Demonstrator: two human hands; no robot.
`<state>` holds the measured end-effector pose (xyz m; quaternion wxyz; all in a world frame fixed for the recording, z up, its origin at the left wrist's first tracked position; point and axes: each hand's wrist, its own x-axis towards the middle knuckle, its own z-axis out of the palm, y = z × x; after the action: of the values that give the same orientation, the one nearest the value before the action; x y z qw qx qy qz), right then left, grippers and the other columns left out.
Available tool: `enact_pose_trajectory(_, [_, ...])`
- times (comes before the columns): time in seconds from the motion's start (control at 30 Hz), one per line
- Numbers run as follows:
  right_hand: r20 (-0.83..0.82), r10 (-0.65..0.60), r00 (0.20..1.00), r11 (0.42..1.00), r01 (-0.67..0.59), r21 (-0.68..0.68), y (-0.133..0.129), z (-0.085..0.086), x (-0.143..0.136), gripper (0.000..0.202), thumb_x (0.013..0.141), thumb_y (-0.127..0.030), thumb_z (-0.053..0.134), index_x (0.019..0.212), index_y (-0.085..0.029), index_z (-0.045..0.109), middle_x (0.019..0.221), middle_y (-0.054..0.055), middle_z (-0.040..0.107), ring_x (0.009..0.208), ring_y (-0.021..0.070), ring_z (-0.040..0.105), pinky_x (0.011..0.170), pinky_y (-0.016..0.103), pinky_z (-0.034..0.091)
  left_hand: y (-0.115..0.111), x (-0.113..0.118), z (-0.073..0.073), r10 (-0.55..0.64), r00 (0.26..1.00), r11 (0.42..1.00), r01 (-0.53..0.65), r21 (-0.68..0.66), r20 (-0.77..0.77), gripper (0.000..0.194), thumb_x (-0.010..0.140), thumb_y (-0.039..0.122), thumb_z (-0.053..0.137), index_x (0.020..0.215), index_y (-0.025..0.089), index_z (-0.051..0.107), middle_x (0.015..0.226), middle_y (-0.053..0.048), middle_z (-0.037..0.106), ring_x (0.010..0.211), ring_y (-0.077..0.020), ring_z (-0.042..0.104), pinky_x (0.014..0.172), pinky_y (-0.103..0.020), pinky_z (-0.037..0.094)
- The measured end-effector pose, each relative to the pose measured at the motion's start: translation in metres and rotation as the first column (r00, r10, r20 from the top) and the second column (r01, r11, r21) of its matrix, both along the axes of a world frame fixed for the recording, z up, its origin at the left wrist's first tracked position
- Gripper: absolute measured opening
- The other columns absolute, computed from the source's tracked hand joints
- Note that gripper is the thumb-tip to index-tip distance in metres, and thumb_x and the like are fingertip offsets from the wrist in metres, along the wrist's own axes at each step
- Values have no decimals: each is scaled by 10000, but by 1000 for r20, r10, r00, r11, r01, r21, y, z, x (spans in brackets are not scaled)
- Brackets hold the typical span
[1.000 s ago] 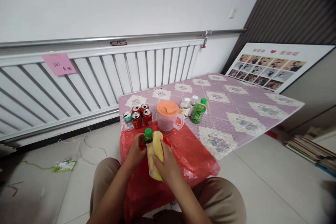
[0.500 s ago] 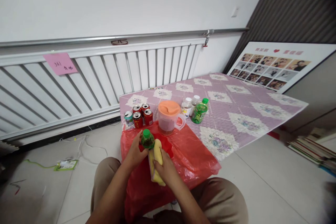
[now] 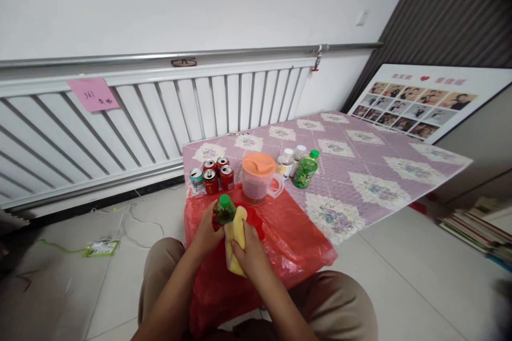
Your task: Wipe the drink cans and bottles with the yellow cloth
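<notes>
My left hand (image 3: 208, 232) is closed around a green-capped plastic bottle (image 3: 225, 210) above a red plastic bag (image 3: 288, 245). In my right hand (image 3: 250, 245) is a folded yellow cloth (image 3: 237, 240), which touches the bottle's side. Part of a red scalloped dish (image 3: 255, 222) shows behind the cloth; the rest of it is hidden. Just beyond stands a clear pitcher (image 3: 256, 187) with an orange lid. Several drink cans (image 3: 210, 181) are grouped to its left.
Right of the pitcher stand two white-capped bottles (image 3: 285, 162) and another green-capped bottle (image 3: 306, 170). A patterned purple tablecloth (image 3: 332, 168) covers the table. Behind runs a white radiator (image 3: 208, 104). On the floor at left lies a power strip (image 3: 101, 248) with cables.
The cloth has shifted slightly up and left along the bottle, with my right hand. My left hand keeps its hold on the bottle. The whole view has shifted a little.
</notes>
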<state>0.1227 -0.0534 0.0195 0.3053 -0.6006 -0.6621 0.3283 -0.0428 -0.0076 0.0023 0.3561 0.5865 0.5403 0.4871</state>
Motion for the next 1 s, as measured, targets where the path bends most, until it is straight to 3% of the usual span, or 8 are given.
enact_pose_trajectory(0.17, [-5,5,1000,998,-5,-65,2,-18,4,660,829,-233,544,1448,-42,416,1418,246,504,1330,324,497,1107,465,378,1,-6,-5,-48,998,999,48,-26,-27,680,741,205,655,1390,210,450,1131,-78,647,824,-186,646,761,-365,552])
enact_pose_trajectory(0.27, [-35,-15,999,1000,15,-23,1,-10,4,654,826,-242,547,1446,-75,424,1399,220,529,1314,317,510,1098,470,392,2,-6,-2,-15,997,1000,14,-5,-73,634,720,192,657,1335,210,503,1092,-63,651,789,-173,628,752,-355,543])
enact_pose_trajectory(0.47, [-36,-17,999,987,23,159,-7,23,0,629,845,-272,550,1447,-144,416,1367,168,533,1278,284,521,1075,439,426,1,-1,2,48,997,999,-49,-18,-65,563,694,169,645,1248,199,546,1061,-63,660,723,-160,624,678,-325,540])
enact_pose_trajectory(0.6, [23,13,1000,987,-17,162,-8,20,2,594,845,-243,543,1423,-150,441,1378,169,524,1280,291,518,1068,448,434,1,-1,2,54,995,998,-53,17,-88,558,682,159,644,1233,198,562,1041,-60,663,726,-167,613,676,-328,541])
enact_pose_trajectory(0.8, [-9,-15,1000,993,16,115,-1,3,19,569,835,-214,525,1391,-111,464,1316,190,579,1225,293,570,1052,468,447,2,-5,3,34,991,998,-27,56,-126,555,673,176,702,1212,197,572,1046,-67,663,890,-216,642,809,-393,547])
enact_pose_trajectory(0.9, [-79,-72,994,970,89,228,4,16,23,554,854,-250,525,1392,-136,458,1317,172,576,1235,282,553,1059,460,439,4,-7,10,6,993,999,-2,41,-120,708,667,204,729,1330,209,479,1268,-115,603,1122,-273,612,938,-459,517])
enact_pose_trajectory(1.0, [-100,-81,992,948,107,301,8,35,18,552,857,-257,532,1390,-141,450,1320,169,562,1236,279,536,1063,462,434,6,-6,19,-110,991,993,112,22,-73,816,711,225,699,1446,220,345,1429,-137,508,1280,-282,537,1036,-470,473])
